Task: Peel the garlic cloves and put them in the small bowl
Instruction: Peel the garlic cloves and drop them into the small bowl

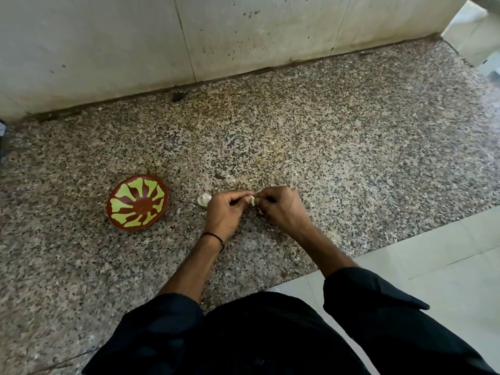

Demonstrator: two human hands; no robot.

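Pinching one garlic clove (252, 200) with curled fingertips of left hand (226, 212) and right hand (281, 208), over counter (324, 147) | one garlic piece (204, 199) lying beside left hand | one small bowl (127, 205) further left

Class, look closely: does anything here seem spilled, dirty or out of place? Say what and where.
Pale garlic-skin scraps lie loose on the speckled granite counter, right of the small brown bowl with green pattern, which is empty. Dark splatter marks stain the white wall.
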